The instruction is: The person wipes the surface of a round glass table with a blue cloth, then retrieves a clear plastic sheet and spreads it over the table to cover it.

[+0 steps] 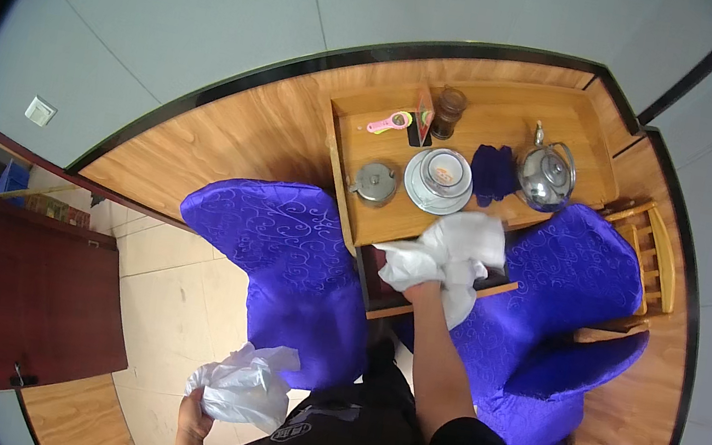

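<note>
My left hand [195, 414] grips the edge of a crumpled, translucent white plastic bag [247, 387], held out low on the left over the tiled floor. On the other side, my right hand [418, 292] is mostly covered by a bunched white cloth [467, 240] that it holds. The cloth hangs over a pulled-out drawer [387, 311] below the front of a wooden table [377, 222], hiding much of its inside. The fingers of the right hand are out of sight beneath the fabric.
On the tabletop are stacked white bowls on a plate [413, 193], a lidded metal pot [375, 184], dark blue fabric [493, 174], a steel kettle [547, 176], a brown jar [449, 111] and a pink-handled item [389, 123]. Purple-covered chairs [298, 234] flank the drawer.
</note>
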